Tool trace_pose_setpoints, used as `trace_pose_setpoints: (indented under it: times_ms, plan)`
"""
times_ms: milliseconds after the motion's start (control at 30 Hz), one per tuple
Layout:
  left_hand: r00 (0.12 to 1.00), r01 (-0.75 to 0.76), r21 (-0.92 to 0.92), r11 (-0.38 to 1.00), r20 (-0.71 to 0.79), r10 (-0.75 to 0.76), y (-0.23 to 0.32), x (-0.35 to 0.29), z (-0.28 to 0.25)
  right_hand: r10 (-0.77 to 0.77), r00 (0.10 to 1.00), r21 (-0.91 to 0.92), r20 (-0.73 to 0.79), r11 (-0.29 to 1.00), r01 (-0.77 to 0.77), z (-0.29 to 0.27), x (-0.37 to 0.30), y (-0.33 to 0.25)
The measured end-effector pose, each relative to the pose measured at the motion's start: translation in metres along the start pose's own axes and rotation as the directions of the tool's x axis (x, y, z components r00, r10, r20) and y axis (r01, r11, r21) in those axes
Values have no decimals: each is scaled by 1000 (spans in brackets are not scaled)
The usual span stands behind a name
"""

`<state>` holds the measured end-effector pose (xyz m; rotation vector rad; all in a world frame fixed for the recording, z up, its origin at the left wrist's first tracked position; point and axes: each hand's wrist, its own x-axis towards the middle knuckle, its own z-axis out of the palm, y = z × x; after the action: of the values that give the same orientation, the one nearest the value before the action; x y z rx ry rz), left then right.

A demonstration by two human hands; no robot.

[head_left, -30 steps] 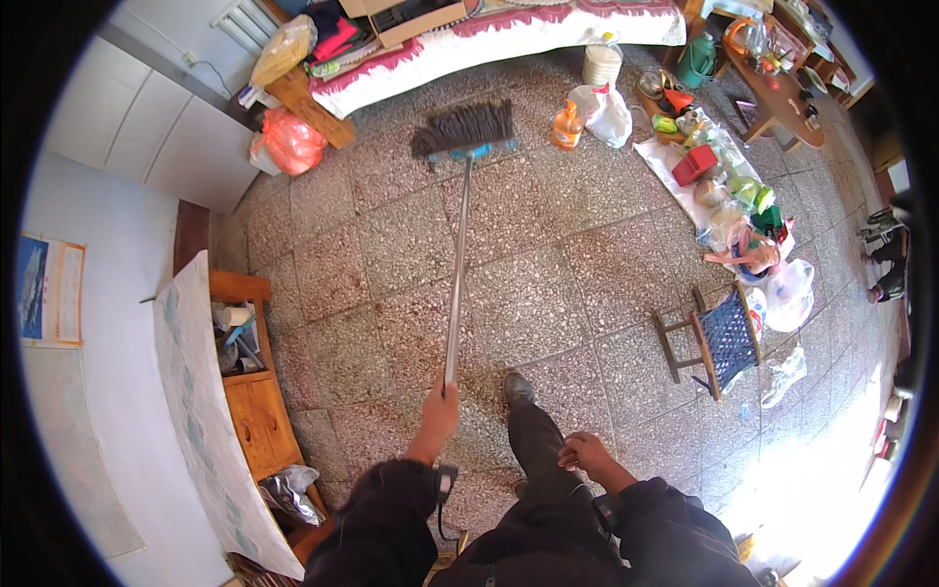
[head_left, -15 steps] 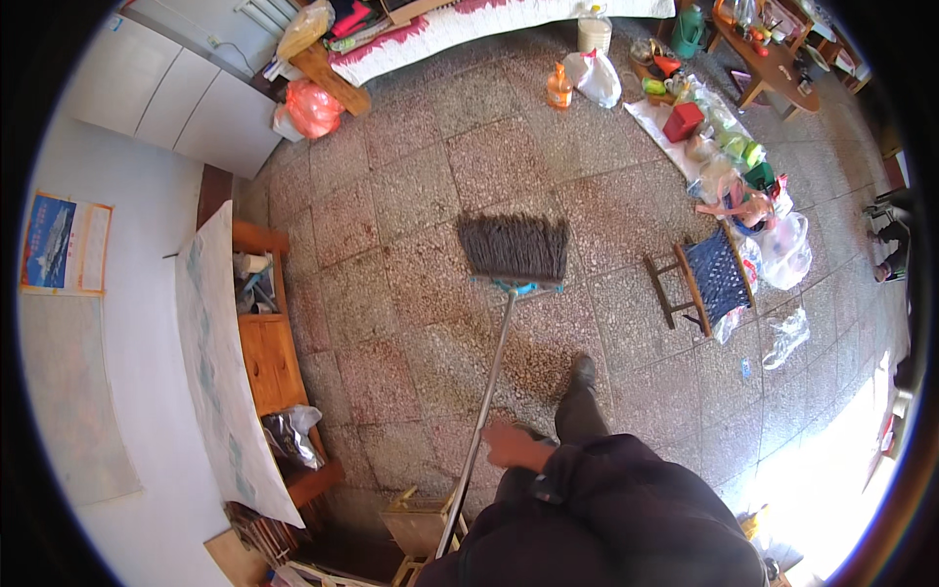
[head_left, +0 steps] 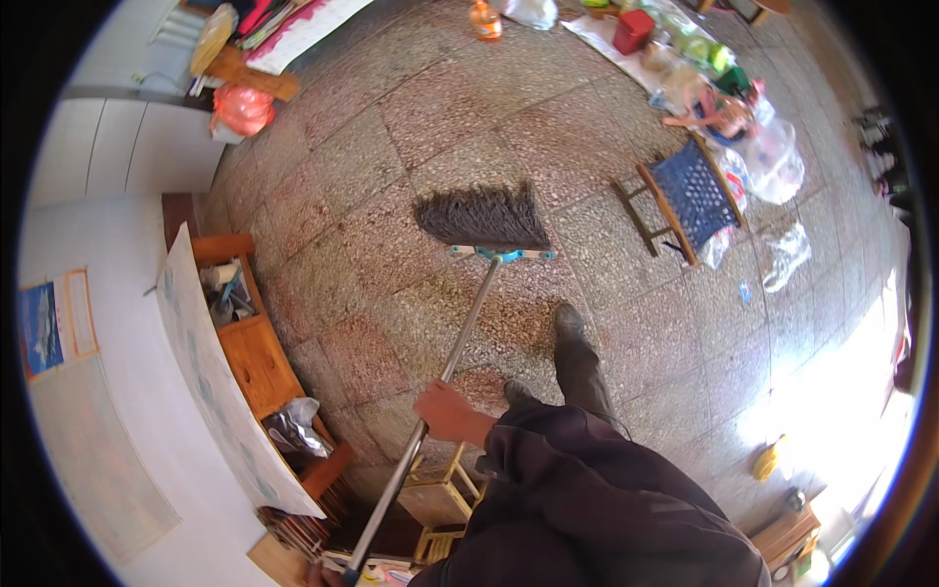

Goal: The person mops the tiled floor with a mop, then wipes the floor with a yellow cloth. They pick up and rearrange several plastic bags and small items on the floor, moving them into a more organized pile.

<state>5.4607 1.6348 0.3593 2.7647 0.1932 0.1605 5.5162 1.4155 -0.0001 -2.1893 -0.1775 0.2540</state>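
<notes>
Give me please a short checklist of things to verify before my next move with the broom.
1. Right hand closed around broom pole: ok.
2. Left hand firm on the pole's near end: cannot tell, cut by the picture edge.
3. Bristles joined to pole: ok, through blue holder.
4. Bristles apart from woven stool: ok.
5. Front shoe off bristles: ok.
6. Floor beside stool free of loose plastic: not ok, clear plastic sheet there.

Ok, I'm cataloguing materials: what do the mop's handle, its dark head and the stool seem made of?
Handle: probably metal, smooth and silvery with bright streaks. Dark head: matte, shaggy strands, likely yarn or synthetic fibre. Stool frame: brown, apparently wood; seat: blue open weave, perhaps cord.
</notes>
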Motion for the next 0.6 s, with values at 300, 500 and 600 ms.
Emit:
trace_pose_setpoints:
  times_ms: [300, 500, 600]
  plan:
    - [867, -485, -95, 869, -182, 464, 11, 104, 3, 360, 901, 323, -241, 906, -275, -5, -77, -25]
    - [848, -314, -426, 849, 276, 453, 26, 82, 70, 591, 730, 279, -344, 806, -521, 31, -196, -7]
    - [574, -349, -338, 874, 660, 485, 19, 31, 126, 762, 601, 201, -240, 645, -737, 55, -274, 13]
